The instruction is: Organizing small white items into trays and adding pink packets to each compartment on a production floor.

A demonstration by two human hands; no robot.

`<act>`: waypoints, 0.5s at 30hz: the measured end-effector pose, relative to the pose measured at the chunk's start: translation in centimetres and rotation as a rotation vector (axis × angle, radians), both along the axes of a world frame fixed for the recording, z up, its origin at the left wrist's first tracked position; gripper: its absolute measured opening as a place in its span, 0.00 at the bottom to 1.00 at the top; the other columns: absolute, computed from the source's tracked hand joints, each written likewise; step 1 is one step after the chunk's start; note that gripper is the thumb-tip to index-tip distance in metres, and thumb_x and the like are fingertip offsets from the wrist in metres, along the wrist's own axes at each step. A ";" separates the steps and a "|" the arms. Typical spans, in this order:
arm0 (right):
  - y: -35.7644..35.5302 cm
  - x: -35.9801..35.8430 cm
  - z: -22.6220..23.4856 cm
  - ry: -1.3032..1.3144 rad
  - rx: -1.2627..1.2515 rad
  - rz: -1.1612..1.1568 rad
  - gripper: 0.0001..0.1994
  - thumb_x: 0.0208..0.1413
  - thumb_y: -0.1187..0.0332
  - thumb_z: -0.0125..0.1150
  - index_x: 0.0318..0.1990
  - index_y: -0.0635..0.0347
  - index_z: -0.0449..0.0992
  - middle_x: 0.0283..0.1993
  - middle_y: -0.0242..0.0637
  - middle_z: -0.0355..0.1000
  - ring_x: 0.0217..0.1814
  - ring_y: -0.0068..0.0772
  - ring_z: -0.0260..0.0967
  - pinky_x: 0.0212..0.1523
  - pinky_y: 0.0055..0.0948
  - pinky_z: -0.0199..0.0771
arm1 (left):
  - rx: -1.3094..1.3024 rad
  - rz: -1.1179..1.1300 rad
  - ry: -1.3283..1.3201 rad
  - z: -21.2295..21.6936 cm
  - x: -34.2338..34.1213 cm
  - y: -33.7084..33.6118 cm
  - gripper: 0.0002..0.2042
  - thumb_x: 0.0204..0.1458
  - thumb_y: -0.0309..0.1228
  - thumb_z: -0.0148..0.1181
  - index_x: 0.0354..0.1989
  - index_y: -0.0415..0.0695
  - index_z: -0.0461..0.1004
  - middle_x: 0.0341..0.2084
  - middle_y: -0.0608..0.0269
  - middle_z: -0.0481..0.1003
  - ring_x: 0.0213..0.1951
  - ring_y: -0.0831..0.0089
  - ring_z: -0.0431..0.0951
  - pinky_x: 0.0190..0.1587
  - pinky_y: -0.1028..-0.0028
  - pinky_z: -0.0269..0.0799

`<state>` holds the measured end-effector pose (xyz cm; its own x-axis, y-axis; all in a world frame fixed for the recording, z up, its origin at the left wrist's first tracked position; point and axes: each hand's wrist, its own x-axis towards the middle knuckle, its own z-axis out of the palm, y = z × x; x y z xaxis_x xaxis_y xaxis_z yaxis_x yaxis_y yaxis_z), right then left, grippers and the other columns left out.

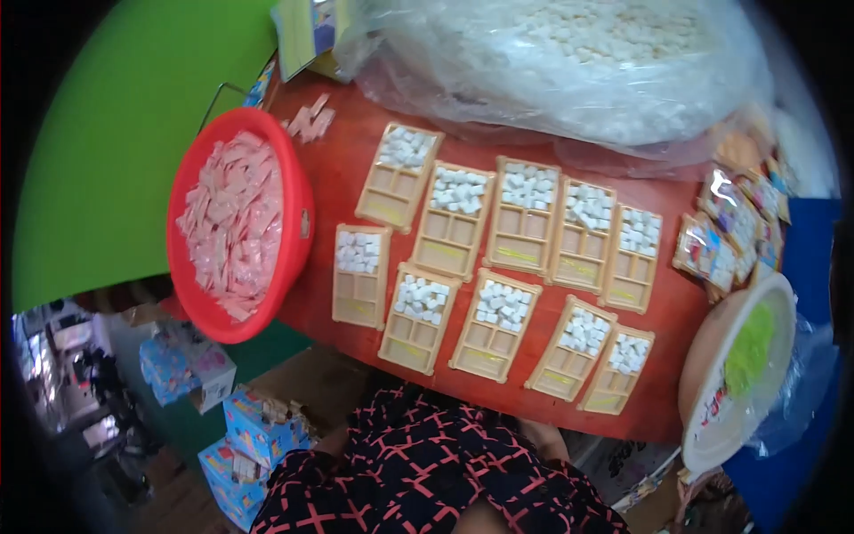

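Hands out of view, can't tell grip. Trays [358, 309] right of red basin [303, 191]: probably light, stiff; hold long rims, level.

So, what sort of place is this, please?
Probably a small packing workshop: rows of matching trays part-filled with white cubes, a red basin of pink packets, and a bulky clear bag.

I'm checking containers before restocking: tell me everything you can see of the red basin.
The red basin is round and deep, with smooth, glossy walls that look like plastic. A small pale patch shows on its outer right side. It sits at the left end of the red table, mouth up, filled with pink pieces in clear wrapping. Its underside is hidden.
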<state>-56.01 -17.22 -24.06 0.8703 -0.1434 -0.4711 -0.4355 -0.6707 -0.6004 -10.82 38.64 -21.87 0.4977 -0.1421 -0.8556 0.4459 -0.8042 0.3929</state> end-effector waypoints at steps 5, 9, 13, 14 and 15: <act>6.6 10.1 -3.2 0.000 -0.208 -0.313 0.24 0.50 0.55 0.45 0.53 0.56 0.60 0.57 0.46 0.54 0.60 0.41 0.48 0.57 0.34 0.49 | -0.096 -0.277 -0.038 -6.9 2.2 -1.1 0.17 0.51 0.36 0.35 0.38 0.39 0.68 0.39 0.39 0.66 0.45 0.49 0.65 0.44 0.62 0.62; 9.9 20.6 -4.6 0.015 -0.285 -0.481 0.24 0.50 0.55 0.46 0.53 0.56 0.60 0.56 0.46 0.55 0.59 0.41 0.49 0.56 0.35 0.50 | -0.086 -0.414 -0.066 -10.1 5.6 -3.6 0.17 0.51 0.36 0.35 0.38 0.39 0.68 0.39 0.39 0.66 0.45 0.49 0.65 0.44 0.62 0.62; 7.2 28.1 -4.7 -0.041 -0.351 -0.519 0.24 0.49 0.56 0.46 0.52 0.56 0.61 0.55 0.47 0.56 0.58 0.42 0.51 0.55 0.35 0.52 | -0.067 -0.409 -0.152 -10.0 6.8 -4.7 0.16 0.51 0.36 0.35 0.38 0.39 0.69 0.39 0.39 0.66 0.45 0.49 0.65 0.44 0.62 0.62; 7.1 26.8 -5.1 -0.039 -0.365 -0.544 0.24 0.49 0.56 0.47 0.52 0.56 0.61 0.55 0.47 0.56 0.58 0.42 0.51 0.55 0.35 0.52 | -0.060 -0.425 -0.161 -9.0 7.0 -5.7 0.16 0.51 0.36 0.35 0.38 0.40 0.69 0.39 0.39 0.66 0.45 0.49 0.65 0.44 0.62 0.62; 7.1 25.6 -5.6 -0.036 -0.377 -0.571 0.23 0.49 0.56 0.47 0.52 0.57 0.61 0.55 0.47 0.56 0.58 0.42 0.51 0.55 0.35 0.52 | -0.071 -0.442 -0.161 -8.0 7.3 -6.8 0.16 0.51 0.36 0.35 0.38 0.40 0.69 0.39 0.39 0.66 0.45 0.49 0.65 0.44 0.62 0.62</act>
<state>-30.36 -10.17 -29.70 0.6235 -0.7332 -0.2714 -0.7674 -0.5076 -0.3918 -3.53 31.87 -29.89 0.5022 -0.4252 -0.7530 -0.0042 -0.8719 0.4896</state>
